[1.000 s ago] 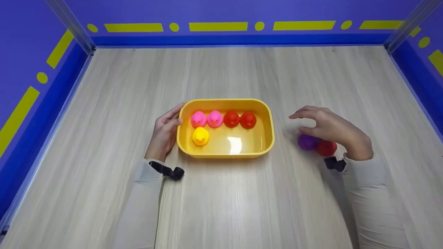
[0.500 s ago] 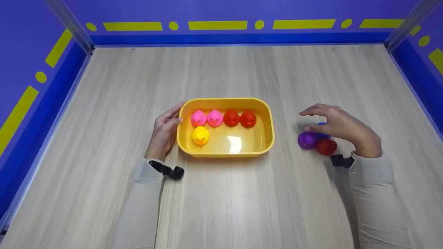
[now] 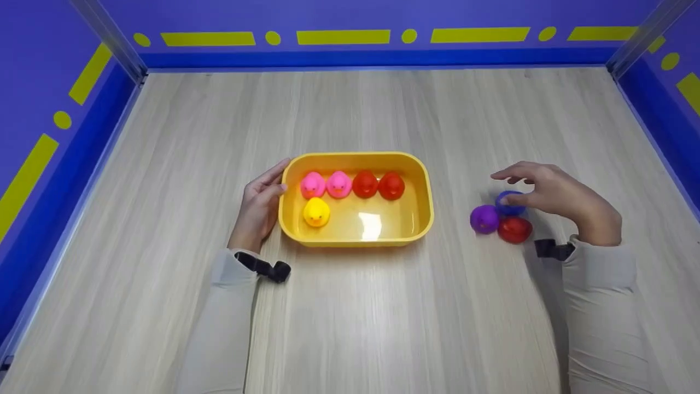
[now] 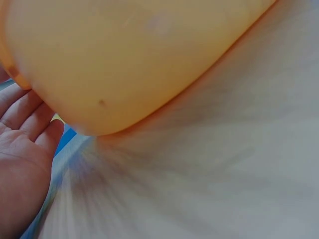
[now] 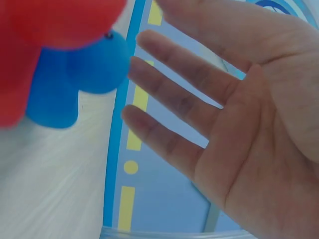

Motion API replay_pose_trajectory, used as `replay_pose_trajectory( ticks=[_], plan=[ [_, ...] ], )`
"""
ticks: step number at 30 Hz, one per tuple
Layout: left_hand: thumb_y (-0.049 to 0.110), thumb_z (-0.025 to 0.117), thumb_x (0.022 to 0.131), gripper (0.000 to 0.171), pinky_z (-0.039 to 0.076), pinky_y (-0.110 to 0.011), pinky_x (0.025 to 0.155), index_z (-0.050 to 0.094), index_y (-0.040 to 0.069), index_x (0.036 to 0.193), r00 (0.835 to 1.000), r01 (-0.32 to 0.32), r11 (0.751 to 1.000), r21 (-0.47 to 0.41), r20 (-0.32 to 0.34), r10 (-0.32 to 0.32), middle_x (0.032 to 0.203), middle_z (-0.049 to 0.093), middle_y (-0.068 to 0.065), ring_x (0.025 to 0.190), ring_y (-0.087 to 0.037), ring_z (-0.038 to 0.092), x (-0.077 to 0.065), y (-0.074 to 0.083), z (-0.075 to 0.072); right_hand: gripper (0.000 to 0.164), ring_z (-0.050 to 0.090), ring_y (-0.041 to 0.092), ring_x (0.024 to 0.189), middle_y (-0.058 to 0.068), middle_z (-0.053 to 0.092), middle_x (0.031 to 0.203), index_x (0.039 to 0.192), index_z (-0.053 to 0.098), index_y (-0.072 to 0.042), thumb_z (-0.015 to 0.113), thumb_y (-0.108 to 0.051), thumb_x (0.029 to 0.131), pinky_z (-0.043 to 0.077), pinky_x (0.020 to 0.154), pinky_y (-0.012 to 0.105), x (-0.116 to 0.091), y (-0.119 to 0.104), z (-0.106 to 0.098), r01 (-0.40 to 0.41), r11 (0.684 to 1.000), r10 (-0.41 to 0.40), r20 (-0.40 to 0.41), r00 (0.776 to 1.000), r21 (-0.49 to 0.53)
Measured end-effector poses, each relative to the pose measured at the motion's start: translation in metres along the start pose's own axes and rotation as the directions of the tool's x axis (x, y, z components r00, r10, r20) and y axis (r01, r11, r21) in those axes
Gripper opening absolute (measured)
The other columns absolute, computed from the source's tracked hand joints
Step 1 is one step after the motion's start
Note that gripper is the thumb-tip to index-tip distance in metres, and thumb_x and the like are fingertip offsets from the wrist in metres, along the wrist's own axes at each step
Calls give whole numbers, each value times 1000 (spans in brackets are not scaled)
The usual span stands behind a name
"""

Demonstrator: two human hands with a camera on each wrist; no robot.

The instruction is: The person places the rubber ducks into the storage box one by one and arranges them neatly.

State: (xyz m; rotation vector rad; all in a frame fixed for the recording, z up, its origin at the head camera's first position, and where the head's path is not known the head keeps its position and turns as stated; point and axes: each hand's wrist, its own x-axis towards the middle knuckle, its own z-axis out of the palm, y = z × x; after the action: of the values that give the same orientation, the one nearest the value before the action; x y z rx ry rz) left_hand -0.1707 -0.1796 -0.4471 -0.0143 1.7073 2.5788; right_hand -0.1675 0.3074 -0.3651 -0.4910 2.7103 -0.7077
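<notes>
In the head view my left hand (image 3: 261, 207) rests against the left end of a yellow plastic bin (image 3: 350, 242), thumb at the rim. The left wrist view shows its extended fingers (image 4: 25, 107) along the bin's outer wall. Inside stand two pink rubber ducks (image 3: 339, 185), two red ducks (image 3: 391, 186) and a yellow duck (image 3: 316, 212). My right hand (image 3: 558, 191) hovers over a blue duck (image 3: 509, 202), fingers loosely spread, nothing in its grasp; its thumb overlaps the duck. A purple duck (image 3: 484, 219) and another red duck (image 3: 515, 230) sit close by, outside the bin.
Everything stands on a light wood-grain table (image 3: 383, 317). Blue panels (image 3: 350, 16) with yellow dashes and dots border its back and sides. Black wrist cameras (image 3: 273, 271) are strapped near both hands.
My right hand has moved right, away from the bin, uncovering the blue duck beneath it. The left hand stays on the bin, and the ducks in it keep their places.
</notes>
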Motion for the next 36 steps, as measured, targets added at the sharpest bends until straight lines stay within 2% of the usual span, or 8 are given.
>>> replay_pose_trajectory(
  ticks=[9, 16, 24, 28, 32, 36],
  plan=[
    [-9, 44, 87, 53, 37, -30, 112, 41, -9, 140, 1000, -11, 1000, -16, -3, 11, 149, 41, -21, 139, -23, 39, -1, 0, 1, 46, 55, 35, 110, 20, 61, 125, 132, 56, -2, 66, -9, 87, 49, 92, 55, -3, 8, -4, -63, 998, 64, 57, 996, -20],
    [-10, 44, 86, 53, 36, -30, 113, 41, -10, 139, 1000, -12, 999, -34, -6, 12, 149, 40, -21, 140, -24, 38, 0, -1, 1, 44, 55, 37, 108, 23, 62, 119, 129, 57, 0, 66, -7, 87, 48, 93, 59, -4, 11, -2, -114, 993, 115, 84, 990, -14],
    [-11, 44, 87, 53, 37, -31, 112, 40, -10, 139, 1000, -14, 999, -38, 2, 14, 148, 40, -21, 139, -24, 39, 0, -1, 2, 37, 58, 36, 104, 22, 64, 113, 122, 62, -1, 66, -3, 85, 49, 92, 59, -2, 12, 0, -106, 994, 107, 83, 991, -19],
    [-11, 43, 87, 54, 37, -32, 113, 40, -9, 140, 1000, -8, 999, -33, 8, 9, 149, 40, -21, 139, -24, 39, 0, 0, 2, 32, 59, 33, 101, 20, 66, 110, 117, 65, 0, 67, -3, 85, 51, 88, 54, -1, 13, 1, -91, 996, 92, 70, 993, -20],
    [-10, 43, 87, 54, 36, -31, 113, 40, -9, 140, 1000, -3, 999, -35, 6, 3, 149, 40, -21, 139, -24, 39, 0, 0, 2, 31, 59, 32, 99, 20, 66, 109, 117, 66, 0, 67, -4, 86, 52, 85, 49, 0, 12, 1, -81, 996, 83, 63, 995, -24],
    [-10, 44, 87, 53, 36, -31, 113, 41, -9, 140, 1000, -4, 999, -37, 2, 4, 149, 41, -21, 139, -24, 39, 0, 0, 1, 33, 59, 33, 101, 21, 65, 111, 118, 65, 0, 66, -2, 85, 51, 87, 51, 0, 11, 1, -81, 996, 83, 67, 994, -33]
  ],
)
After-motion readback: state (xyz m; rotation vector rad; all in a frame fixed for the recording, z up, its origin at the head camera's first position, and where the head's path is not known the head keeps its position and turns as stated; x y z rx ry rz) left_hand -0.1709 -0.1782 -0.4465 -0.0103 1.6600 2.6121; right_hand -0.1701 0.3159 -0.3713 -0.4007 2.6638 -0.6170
